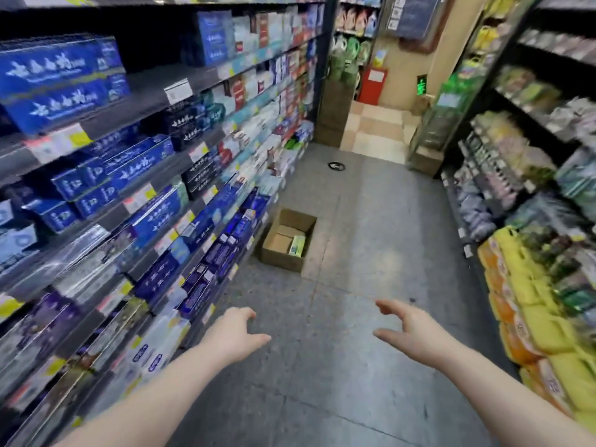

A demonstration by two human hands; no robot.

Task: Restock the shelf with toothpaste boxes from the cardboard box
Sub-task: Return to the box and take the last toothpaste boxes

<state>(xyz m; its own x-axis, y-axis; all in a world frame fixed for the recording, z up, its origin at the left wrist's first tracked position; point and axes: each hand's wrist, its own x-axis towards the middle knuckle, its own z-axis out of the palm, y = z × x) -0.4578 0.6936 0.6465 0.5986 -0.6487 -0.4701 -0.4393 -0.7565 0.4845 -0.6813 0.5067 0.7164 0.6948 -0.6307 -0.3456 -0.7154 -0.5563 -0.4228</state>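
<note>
1. Toothpaste boxes [64,82]: blue, stacked flat on the tiers of the shelf [154,88] along the left side of the aisle. More boxes in white, red and dark packaging fill the tiers farther along; their print is too blurred to read.
2. Shelf: dark, with several tiers. Price tags [176,91] are clipped to the front edges. On an upper tier, a bare stretch lies between two blue stacks.
3. Cardboard box [282,261]: stands on the floor [354,366], just beside the foot of the left shelf and well ahead of both hands. Its top is open. Inside are brown cartons and one green-yellow pack [297,246] near the right wall.
4. Left hand [233,332]: reaches forward above the floor, near the lower tiers, touching nothing. Fingers [248,312] are loosely curved and spread, with nothing held.
5. Right hand [416,330]: reaches forward level with the left hand, well apart from it. Fingers [385,306] are loosely curved, thumb apart from them, with nothing held.
6. Floor: grey. A dark ring-shaped item [336,165] lies farther down the aisle, past the cardboard box.
7. Right shelf [477,250]: carries yellow packs [532,317] on the low tiers and pale bagged goods above.
</note>
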